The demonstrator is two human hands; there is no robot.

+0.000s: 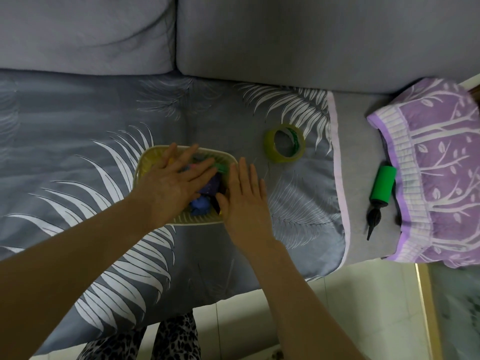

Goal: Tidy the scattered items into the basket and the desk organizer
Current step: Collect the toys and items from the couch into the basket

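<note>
— Where's the basket (152,157) in all this?

— On the leaf-print cover (78,178) of the sofa, right under the left hand (171,188). That hand lies flat across the basket's opening, fingers (193,168) stretched out and slightly spread, palm down on what's inside. It grips nothing.

— And the right hand (245,201)?

— Just beside the basket's right rim, also flat and open, fingers together and pointing away from the person. The thumb reaches in towards the rim; whether it touches the edge I cannot tell.

— What's in the basket?

— Small coloured things showing between and below the left fingers: a blue lump (200,205) near the heel of the hand, something dark purple (211,187) above it, a bit of green (220,167) just off the fingertips. They're blurred, so I can't say what they are.

— Anything left outside it?

— A roll of yellowish tape (285,145) lies on the cover beyond the right fingertips and a little to their right, apart from the basket. Farther right, well away from both hands, a green hand pump (381,189) with a black nozzle lies on the bare grey cushion, just beside a purple patterned pillow (441,165).

— A desk organizer?

— None that I can make out.
</note>
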